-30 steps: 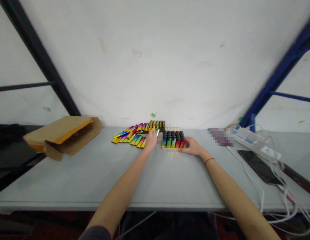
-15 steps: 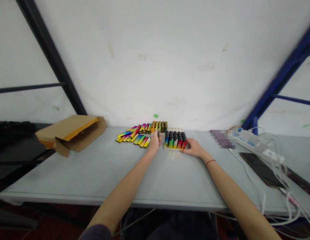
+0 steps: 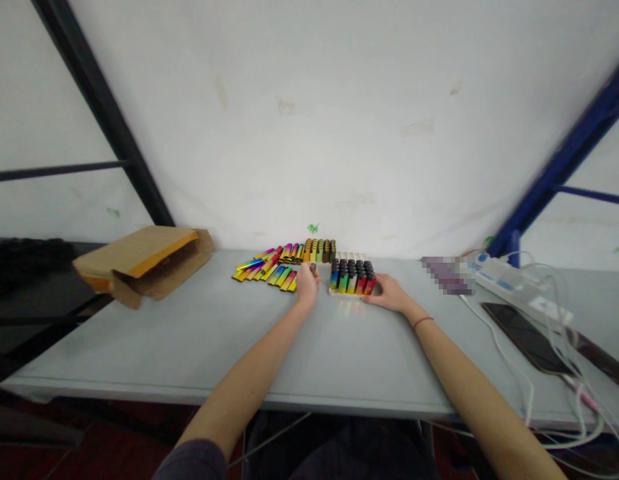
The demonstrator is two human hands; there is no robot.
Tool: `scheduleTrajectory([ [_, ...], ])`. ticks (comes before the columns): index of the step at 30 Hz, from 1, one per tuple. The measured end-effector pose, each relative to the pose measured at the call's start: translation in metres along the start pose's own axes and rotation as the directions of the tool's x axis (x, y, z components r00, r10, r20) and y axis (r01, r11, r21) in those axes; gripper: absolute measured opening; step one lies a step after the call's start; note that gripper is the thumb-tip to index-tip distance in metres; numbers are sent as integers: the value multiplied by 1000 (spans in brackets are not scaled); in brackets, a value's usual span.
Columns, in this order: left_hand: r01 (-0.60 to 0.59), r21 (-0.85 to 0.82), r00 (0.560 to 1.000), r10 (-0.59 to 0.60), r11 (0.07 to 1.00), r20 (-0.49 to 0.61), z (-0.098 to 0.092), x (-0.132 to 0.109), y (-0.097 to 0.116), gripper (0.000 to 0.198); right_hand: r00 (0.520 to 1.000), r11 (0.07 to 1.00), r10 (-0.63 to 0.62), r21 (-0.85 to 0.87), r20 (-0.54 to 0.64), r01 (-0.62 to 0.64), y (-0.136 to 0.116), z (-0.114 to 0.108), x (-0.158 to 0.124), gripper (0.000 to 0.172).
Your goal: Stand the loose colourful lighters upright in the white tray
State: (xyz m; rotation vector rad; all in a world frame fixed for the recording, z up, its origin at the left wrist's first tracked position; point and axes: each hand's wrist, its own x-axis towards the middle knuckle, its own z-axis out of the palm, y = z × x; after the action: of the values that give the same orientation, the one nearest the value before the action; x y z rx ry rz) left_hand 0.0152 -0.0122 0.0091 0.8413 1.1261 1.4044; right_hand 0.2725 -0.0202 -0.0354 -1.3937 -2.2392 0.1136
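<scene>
Beside the tray (image 3: 345,295), the left grip (image 3: 308,283) folds around a dark-topped object (image 3: 313,269).

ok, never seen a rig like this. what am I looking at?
No robot here: these are a person's bare hands, seen by a camera worn on the head, looking forward and down.

The left hand grips a small item, mostly hidden. The right hand holds the right end of a white tray with upright, dark-topped, multicoloured pieces that look like lighters.

On the grey table, similar metallic-coloured pieces lie left of the left hand. Farther left is an opened cardboard box; at right, a smartphone, power strip and cables.
</scene>
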Motion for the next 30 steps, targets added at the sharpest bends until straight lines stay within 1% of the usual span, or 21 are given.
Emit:
scheduleTrajectory([
  [3, 19, -55, 999, -22, 998, -47, 0, -1, 3, 36, 1000, 1000, 1, -4, -1, -1, 0, 0, 0, 60],
  [5, 47, -97, 999, -47, 994, -1, 0, -3, 6, 39, 1000, 1000, -1, -8, -8, 1, 0, 1, 0, 62],
  [8, 66, -154, 994, -51, 986, 99, 0, -5, 12, 46, 1000, 1000, 6, -14, -11, -6, -1, 1, -1, 61],
  [11, 69, -164, 989, -47, 984, 137, 0, -6, 14, 47, 1000, 999, 26, -18, -9, -26, -1, 2, -1, 59],
  [13, 79, -155, 992, -62, 985, 110, 0, -6, 15, 42, 999, 999, 32, -20, -8, -32, 0, 2, -1, 59],
  [17, 70, -186, 996, -80, 980, -43, 0, -6, 17, 35, 1000, 1000, 13, -14, -21, -13, 0, 2, -1, 59],
  [19, 51, -202, 995, -67, 978, -77, -1, -6, 19, 33, 1000, 1000, 8, -11, -29, -8, 0, 2, -1, 59],
  [21, 52, -202, 997, -63, 978, -49, -2, -6, 21, 34, 1000, 1000, 7, -11, -30, -7, 0, 2, -1, 59],
  [23, 84, -166, 996, -79, 983, 32, -1, -6, 22, 36, 1000, 1000, 8, -11, -28, -8, -1, 2, -1, 59],
  [25, 87, -63, 989, -79, 994, 126, -2, -6, 24, 39, 1000, 1000, 10, -11, -26, -10, -1, 2, -1, 60],
  [26, 43, 8, 985, -43, 999, 170, -2, -6, 26, 38, 1000, 1000, 10, -11, -25, -10, -1, 2, -1, 61],
  [27, -39, 79, 977, 21, 996, 214, -4, -6, 27, 36, 1000, 1000, 9, -10, -23, -9, -1, 2, -1, 62],
  [28, -147, 147, 959, 104, 978, 264, -5, -7, 28, 31, 1000, 1000, 8, -10, -21, -8, -1, 2, -1, 62],
  [29, -264, 206, 927, 189, 942, 323, -8, -7, 29, 26, 1000, 1000, 8, -10, -21, -8, -1, 2, -1, 62],
  [30, -372, 256, 885, 257, 892, 389, -10, -8, 31, 20, 1000, 1000, 9, -11, -21, -9, -1, 2, 0, 61],
])
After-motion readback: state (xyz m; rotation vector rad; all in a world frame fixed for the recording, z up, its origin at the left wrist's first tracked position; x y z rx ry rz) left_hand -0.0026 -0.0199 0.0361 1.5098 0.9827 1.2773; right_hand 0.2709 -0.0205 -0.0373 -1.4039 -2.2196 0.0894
